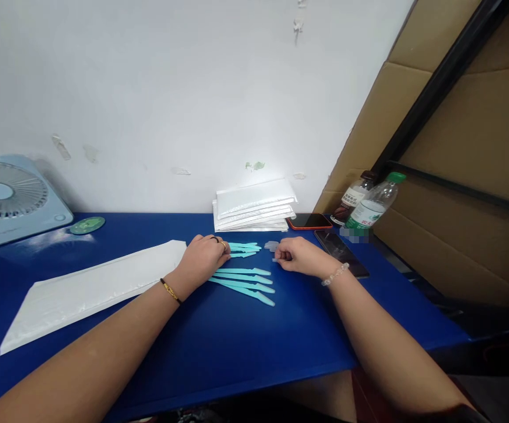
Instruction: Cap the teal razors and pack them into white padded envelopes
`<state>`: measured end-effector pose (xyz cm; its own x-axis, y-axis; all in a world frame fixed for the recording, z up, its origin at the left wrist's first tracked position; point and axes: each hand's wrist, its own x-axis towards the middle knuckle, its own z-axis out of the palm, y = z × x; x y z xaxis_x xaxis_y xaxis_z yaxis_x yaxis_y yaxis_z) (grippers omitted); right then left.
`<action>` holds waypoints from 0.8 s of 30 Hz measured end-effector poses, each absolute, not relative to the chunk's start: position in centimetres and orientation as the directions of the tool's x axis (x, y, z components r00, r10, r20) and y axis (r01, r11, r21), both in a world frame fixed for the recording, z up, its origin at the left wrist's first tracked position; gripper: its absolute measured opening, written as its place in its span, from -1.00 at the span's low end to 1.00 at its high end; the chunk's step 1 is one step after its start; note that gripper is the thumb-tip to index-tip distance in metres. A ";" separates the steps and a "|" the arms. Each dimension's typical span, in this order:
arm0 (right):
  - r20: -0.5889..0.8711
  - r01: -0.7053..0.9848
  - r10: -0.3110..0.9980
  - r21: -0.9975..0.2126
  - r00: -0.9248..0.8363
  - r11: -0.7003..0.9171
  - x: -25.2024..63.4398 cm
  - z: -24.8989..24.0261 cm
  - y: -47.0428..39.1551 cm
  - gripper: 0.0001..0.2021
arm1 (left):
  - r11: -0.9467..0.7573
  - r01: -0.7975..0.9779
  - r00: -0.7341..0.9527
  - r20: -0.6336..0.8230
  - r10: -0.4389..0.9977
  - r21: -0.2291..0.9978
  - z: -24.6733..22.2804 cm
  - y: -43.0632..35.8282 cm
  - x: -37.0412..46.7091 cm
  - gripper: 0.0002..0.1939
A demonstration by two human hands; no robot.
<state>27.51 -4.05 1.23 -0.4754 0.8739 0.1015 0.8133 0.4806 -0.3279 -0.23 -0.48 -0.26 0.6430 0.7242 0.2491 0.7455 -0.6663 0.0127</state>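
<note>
Several turquoise sticks with angled ends (241, 272) lie fanned out on the blue table. Above them is a second group of turquoise sticks (243, 247), whose left ends run under my left hand (204, 257); its fingers are curled closed around those ends. My right hand (293, 257) is closed to the right of the sticks, with a small translucent piece (274, 259) at its fingertips. Beside it lie small clear pieces (271, 246). A long white padded envelope (96, 288) lies left of my left hand, partly behind my forearm.
White padded envelopes (254, 205) are stacked by the wall. A red-edged phone (310, 221), a dark phone (342, 252) and two bottles (375, 205) (354, 200) stand or lie at the right. A fan (16, 200) and a green disc (87, 225) are at the left.
</note>
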 end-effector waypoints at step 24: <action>0.259 0.651 0.870 -0.583 -0.419 0.486 25.6 1.1 -4.3 -0.82 | -0.694 0.699 0.638 0.287 0.714 0.172 1.0 -1.5 0.6 -0.67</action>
<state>25.64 -4.35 1.05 -0.4187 0.8704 0.2589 0.6510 0.4865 -0.5827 0.59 -1.53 0.97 0.6383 0.7143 0.2869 0.6993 -0.6939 0.1716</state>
